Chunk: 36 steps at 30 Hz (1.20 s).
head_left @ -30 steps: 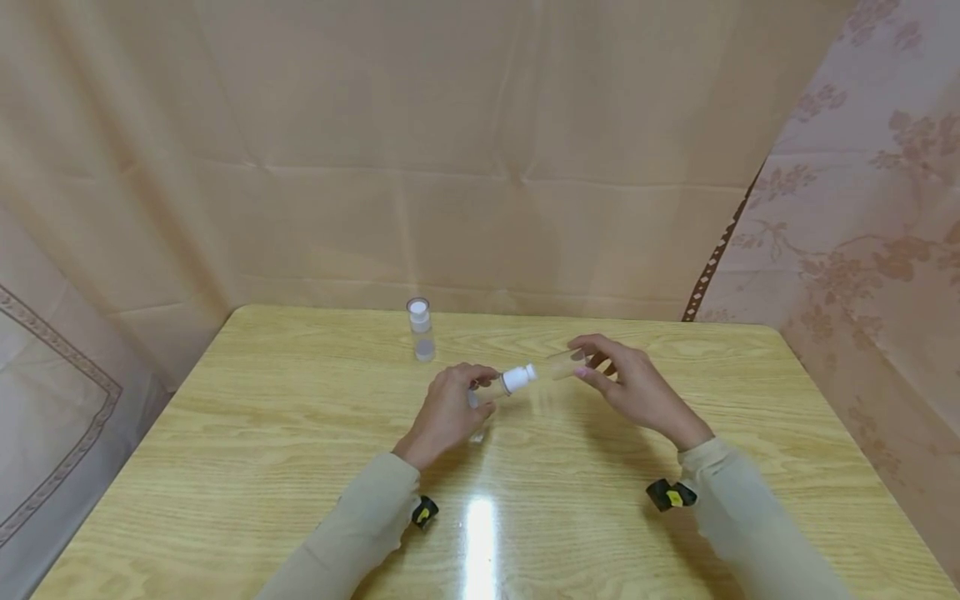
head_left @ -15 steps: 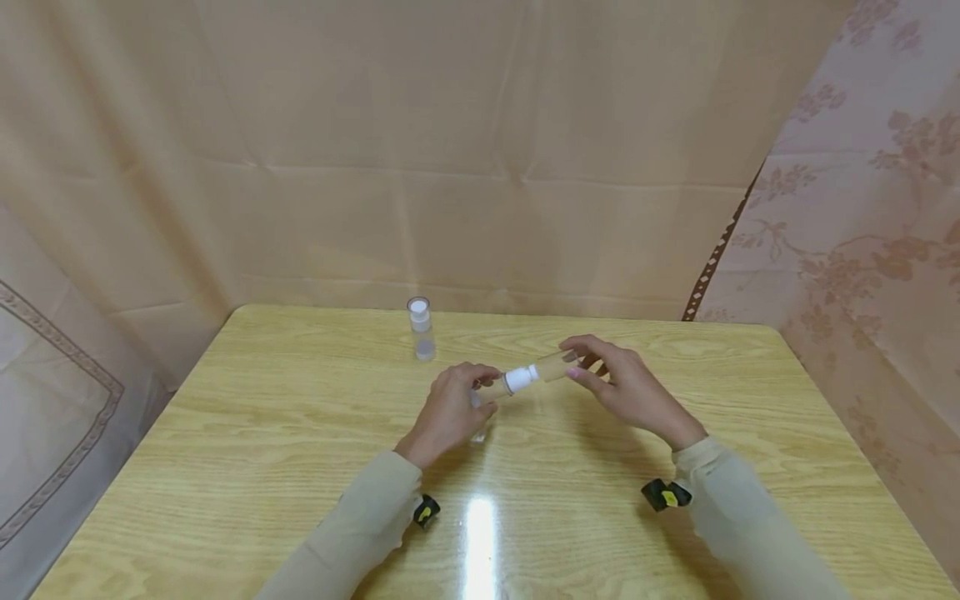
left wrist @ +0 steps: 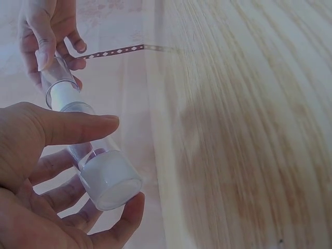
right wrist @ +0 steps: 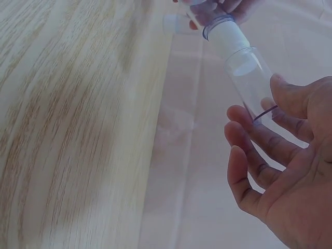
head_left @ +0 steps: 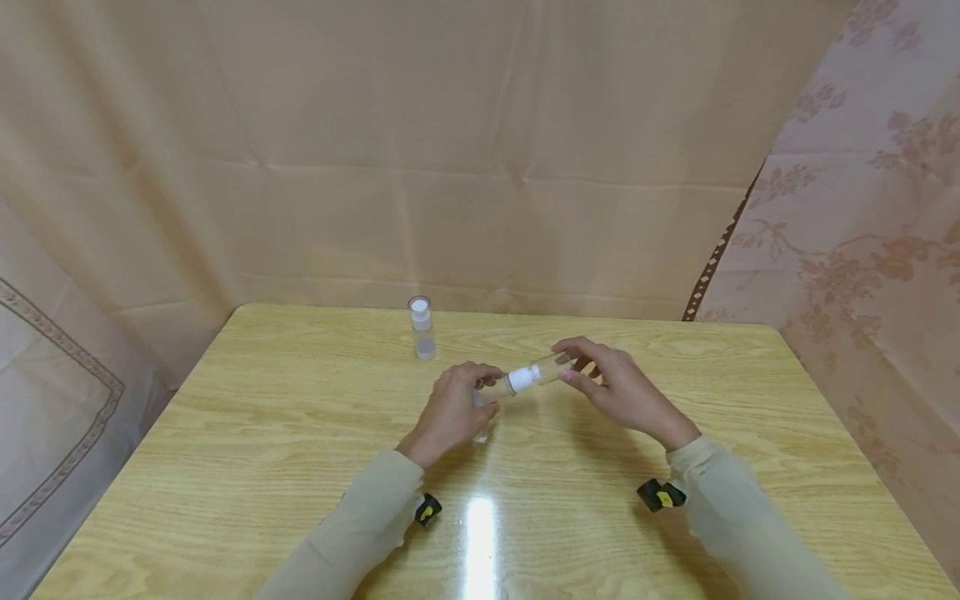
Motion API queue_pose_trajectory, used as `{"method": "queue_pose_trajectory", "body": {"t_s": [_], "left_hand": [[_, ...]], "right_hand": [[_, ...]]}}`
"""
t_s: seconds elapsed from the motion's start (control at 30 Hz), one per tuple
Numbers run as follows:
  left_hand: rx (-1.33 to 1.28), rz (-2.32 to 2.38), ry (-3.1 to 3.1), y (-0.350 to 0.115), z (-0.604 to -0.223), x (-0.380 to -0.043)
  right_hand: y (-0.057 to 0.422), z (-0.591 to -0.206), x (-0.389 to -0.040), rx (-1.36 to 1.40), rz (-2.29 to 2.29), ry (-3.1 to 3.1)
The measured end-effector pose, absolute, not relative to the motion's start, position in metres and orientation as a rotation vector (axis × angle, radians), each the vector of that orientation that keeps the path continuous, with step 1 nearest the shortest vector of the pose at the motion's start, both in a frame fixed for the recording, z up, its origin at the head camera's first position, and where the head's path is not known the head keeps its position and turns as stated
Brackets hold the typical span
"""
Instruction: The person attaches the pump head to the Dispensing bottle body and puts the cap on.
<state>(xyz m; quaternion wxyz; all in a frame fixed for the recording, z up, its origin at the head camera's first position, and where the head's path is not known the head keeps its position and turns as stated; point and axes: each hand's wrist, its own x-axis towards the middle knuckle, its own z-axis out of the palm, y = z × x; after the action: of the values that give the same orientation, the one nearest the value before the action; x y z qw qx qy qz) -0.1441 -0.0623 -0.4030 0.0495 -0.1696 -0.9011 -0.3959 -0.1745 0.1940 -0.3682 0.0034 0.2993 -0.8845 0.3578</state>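
My left hand (head_left: 453, 408) grips a slim clear pump bottle, tilted up to the right. Its white pump collar (head_left: 519, 380) points at my right hand, and its white base (left wrist: 111, 181) shows beyond the fingers in the left wrist view. Between thumb and fingers, my right hand (head_left: 618, 387) pinches the far end of a clear cap (right wrist: 251, 83). In the right wrist view the cap's mouth surrounds the pump's tip, lined up with the bottle. A second clear bottle (head_left: 423, 329) with a white pump inside stands upright behind my left hand.
Both hands work above a wood-grain table (head_left: 300, 400) with a bright light reflection near the front. Behind it hangs a beige curtain (head_left: 465, 167); a floral cloth (head_left: 885, 250) hangs at the right. Black devices (head_left: 662, 495) sit at both wrists.
My right hand has moved left with the cap, closing the gap and sliding it over the pump's tip. The left hand and the standing bottle have stayed nearly in place.
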Motion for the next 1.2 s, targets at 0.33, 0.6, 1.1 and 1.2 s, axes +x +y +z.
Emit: {"method": "queue_pose_trajectory", "body": {"t_s": [0.33, 0.6, 1.1, 1.2], "left_hand": [[-0.511, -1.201, -2.763, -0.061, -0.402, -0.146], [-0.508, -1.207, -2.765, -0.059, -0.401, -0.145], [-0.52, -1.196, -2.774, -0.059, -0.401, -0.146], [-0.525, -1.194, -2.773, -0.059, -0.402, -0.146]], "right_hand": [[0.19, -0.371, -0.175, 0.967, 1.12, -2.762], [0.188, -0.372, -0.175, 0.968, 1.127, -2.767], [0.183, -0.376, -0.174, 0.935, 1.157, -2.814], [0.181, -0.376, -0.173, 0.942, 1.162, -2.812]]}}
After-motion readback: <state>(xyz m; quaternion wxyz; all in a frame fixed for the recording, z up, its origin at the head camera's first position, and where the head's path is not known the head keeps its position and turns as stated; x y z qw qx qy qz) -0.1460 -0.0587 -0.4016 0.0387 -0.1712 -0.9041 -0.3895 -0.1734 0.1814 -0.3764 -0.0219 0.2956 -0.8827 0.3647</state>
